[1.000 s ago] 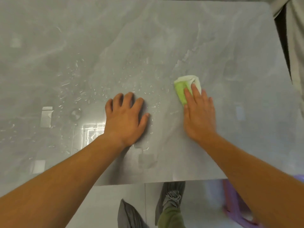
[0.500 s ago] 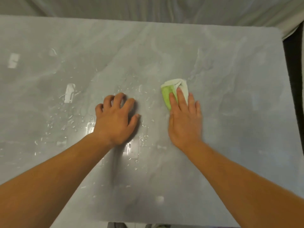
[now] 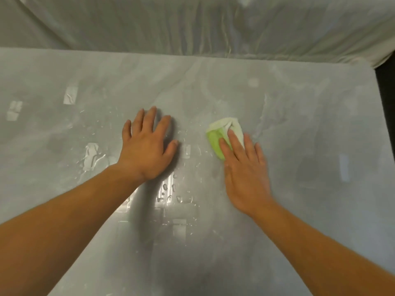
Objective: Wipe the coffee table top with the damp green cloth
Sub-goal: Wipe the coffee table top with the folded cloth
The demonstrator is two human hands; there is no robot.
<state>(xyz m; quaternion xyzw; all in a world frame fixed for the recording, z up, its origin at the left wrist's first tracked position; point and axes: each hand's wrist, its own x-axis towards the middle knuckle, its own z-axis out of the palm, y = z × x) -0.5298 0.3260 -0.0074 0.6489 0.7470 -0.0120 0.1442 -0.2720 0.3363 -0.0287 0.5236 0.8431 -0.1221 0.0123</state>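
The grey marble-look coffee table top (image 3: 299,124) fills most of the view. A folded green and white cloth (image 3: 217,135) lies on it right of centre. My right hand (image 3: 245,169) presses the cloth flat with straight fingers, and only the cloth's far end shows beyond the fingertips. My left hand (image 3: 147,146) rests flat on the table to the left of the cloth, fingers spread. Water droplets (image 3: 168,193) and wet streaks lie between and in front of my hands.
A sofa draped in a pale sheet (image 3: 192,24) runs along the table's far edge. A dark gap (image 3: 386,99) shows past the table's right edge. More wet patches (image 3: 92,154) sit left of my left hand.
The view has tilted up, so the near table edge and the floor have dropped out and the draped sofa has appeared. My right hand has slid the cloth across the wet centre area.
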